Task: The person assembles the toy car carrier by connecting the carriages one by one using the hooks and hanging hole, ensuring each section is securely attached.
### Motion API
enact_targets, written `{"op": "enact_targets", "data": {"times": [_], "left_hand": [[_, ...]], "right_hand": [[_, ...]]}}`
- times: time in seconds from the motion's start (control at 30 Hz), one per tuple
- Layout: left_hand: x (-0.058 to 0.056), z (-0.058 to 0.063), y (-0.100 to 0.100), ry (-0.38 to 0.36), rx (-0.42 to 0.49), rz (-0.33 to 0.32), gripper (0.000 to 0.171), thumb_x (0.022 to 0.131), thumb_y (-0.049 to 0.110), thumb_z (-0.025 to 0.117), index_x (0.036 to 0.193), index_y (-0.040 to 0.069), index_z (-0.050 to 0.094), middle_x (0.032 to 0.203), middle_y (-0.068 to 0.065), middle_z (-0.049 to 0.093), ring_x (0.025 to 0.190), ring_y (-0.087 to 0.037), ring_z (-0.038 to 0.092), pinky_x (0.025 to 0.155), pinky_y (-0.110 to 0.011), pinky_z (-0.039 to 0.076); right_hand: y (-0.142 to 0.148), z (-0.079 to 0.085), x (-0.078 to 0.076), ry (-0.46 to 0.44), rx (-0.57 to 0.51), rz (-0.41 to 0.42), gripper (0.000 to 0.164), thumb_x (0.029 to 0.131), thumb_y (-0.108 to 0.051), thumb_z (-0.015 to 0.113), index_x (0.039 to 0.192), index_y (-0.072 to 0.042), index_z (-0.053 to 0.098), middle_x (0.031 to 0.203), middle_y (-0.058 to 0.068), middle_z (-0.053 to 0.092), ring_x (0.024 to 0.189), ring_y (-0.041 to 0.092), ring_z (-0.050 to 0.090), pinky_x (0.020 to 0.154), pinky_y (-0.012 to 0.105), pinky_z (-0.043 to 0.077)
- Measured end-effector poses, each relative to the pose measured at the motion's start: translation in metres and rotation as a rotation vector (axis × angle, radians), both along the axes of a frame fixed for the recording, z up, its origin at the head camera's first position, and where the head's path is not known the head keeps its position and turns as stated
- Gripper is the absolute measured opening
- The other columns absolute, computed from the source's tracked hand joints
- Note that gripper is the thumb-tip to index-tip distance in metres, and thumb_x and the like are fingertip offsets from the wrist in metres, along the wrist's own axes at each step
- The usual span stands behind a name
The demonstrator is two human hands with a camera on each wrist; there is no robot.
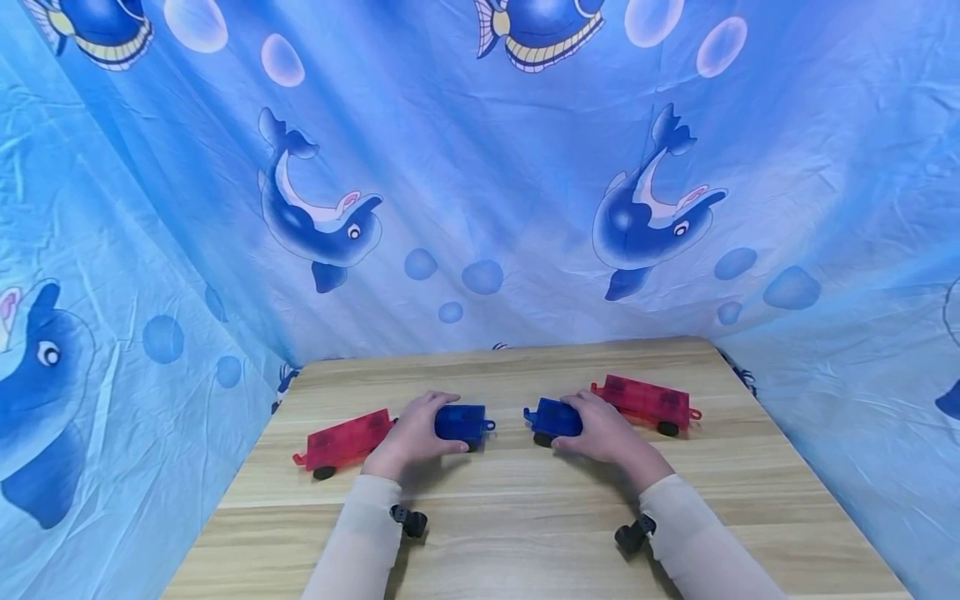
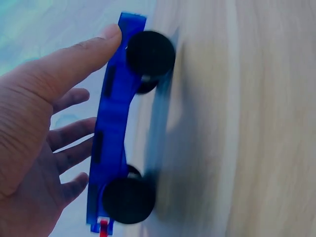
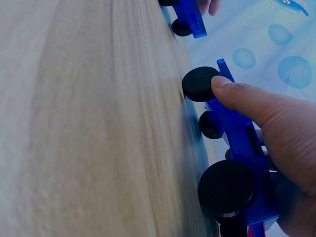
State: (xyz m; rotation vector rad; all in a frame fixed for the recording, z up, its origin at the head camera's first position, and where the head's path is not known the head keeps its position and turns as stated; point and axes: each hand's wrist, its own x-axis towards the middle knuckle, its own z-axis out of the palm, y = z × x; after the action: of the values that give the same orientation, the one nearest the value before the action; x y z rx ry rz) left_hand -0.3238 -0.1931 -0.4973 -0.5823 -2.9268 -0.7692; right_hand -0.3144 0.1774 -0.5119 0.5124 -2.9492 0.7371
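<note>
In the head view my left hand [image 1: 412,429] grips a blue toy train car [image 1: 461,422] by its sides, thumb toward me and fingers on the far side. Facing it, a second blue toy train car [image 1: 557,418] is gripped by my right hand [image 1: 603,431]. A short gap separates the loop on the left car from the hook on the right one. The left wrist view shows the blue car's black wheels [image 2: 129,200] and a red hook [image 2: 103,228] at its rear end. My right thumb [image 3: 237,94] presses beside a front wheel.
Behind the left blue car stands a red toy train car [image 1: 347,442], angled toward the left. Another red car [image 1: 651,401] extends right from behind my right hand. The wooden table [image 1: 517,525] meets a blue sea-themed cloth [image 1: 480,183] at its back and sides.
</note>
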Motion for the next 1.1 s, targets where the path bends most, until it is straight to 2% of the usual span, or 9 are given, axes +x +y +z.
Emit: {"op": "enact_targets", "data": {"times": [0.27, 0.63, 0.93, 1.1], "left_hand": [[0.0, -0.007, 0.013, 0.026, -0.058, -0.056, 0.076, 0.082, 0.043, 0.091, 0.149, 0.021, 0.06, 0.147, -0.002, 0.057, 0.138, -0.032, 0.049, 0.111, -0.058, 0.044], [-0.003, -0.01, 0.011, -0.011, -0.01, 0.019, 0.068, 0.085, 0.042, 0.089, 0.146, 0.028, 0.062, 0.147, 0.0, 0.057, 0.139, -0.032, 0.048, 0.109, -0.058, 0.046], [-0.006, -0.01, 0.008, 0.007, 0.021, 0.043, 0.067, 0.083, 0.04, 0.09, 0.144, 0.026, 0.065, 0.145, -0.003, 0.058, 0.138, -0.034, 0.047, 0.109, -0.059, 0.046], [-0.008, -0.011, 0.005, 0.014, 0.033, 0.051, 0.067, 0.083, 0.04, 0.091, 0.143, 0.025, 0.065, 0.144, -0.004, 0.059, 0.138, -0.034, 0.046, 0.109, -0.058, 0.045]], "right_hand": [[-0.001, 0.0, 0.0, -0.006, -0.012, 0.0, 0.087, 0.08, -0.053, 0.089, 0.149, -0.01, 0.057, 0.146, 0.014, 0.055, 0.131, 0.037, 0.055, 0.107, 0.059, 0.048], [-0.003, -0.003, -0.002, -0.006, -0.015, -0.003, 0.088, 0.079, -0.054, 0.089, 0.149, -0.011, 0.058, 0.142, 0.011, 0.058, 0.128, 0.033, 0.057, 0.106, 0.056, 0.05], [-0.004, -0.003, -0.003, 0.009, -0.013, -0.022, 0.09, 0.079, -0.053, 0.089, 0.15, -0.011, 0.056, 0.143, 0.012, 0.058, 0.129, 0.036, 0.057, 0.106, 0.059, 0.049], [-0.004, -0.004, -0.007, 0.015, -0.012, -0.027, 0.089, 0.08, -0.054, 0.089, 0.15, -0.01, 0.056, 0.146, 0.013, 0.058, 0.133, 0.036, 0.055, 0.11, 0.061, 0.044]]}}
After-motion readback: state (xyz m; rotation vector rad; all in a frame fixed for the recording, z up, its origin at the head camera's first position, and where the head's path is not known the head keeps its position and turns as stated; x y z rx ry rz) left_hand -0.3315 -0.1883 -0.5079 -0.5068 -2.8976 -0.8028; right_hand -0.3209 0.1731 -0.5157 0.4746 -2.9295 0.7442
